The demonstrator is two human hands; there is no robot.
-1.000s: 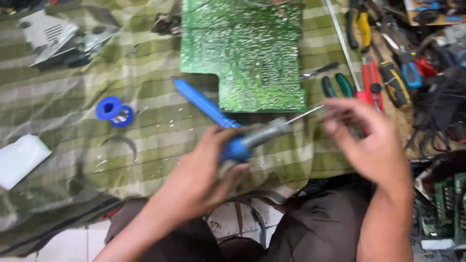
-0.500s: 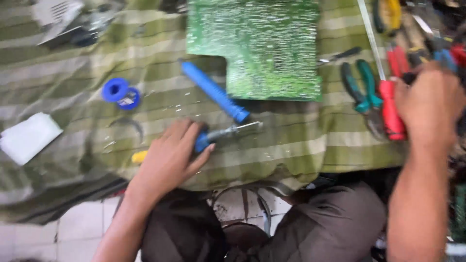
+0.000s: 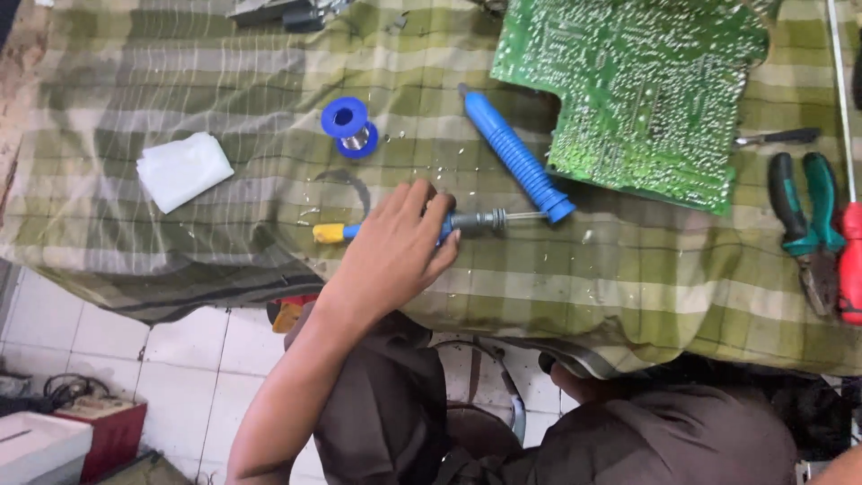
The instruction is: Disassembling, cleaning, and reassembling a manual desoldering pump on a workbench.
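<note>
The left hand (image 3: 395,256) is laying the soldering iron (image 3: 449,223) flat on the checked cloth (image 3: 180,242), fingers curled loosely over its handle, no longer lifting it. The right hand is now gone from view. The blue desoldering pump (image 3: 514,153) is lying just beyond, beside the green circuit board (image 3: 646,90).

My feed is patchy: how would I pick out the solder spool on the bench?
Start at the green circuit board on the striped cloth. Go left past the long blue suction pump to the solder spool, above the left hand. It is the only small round blue reel, with silvery wire on its core.
</note>
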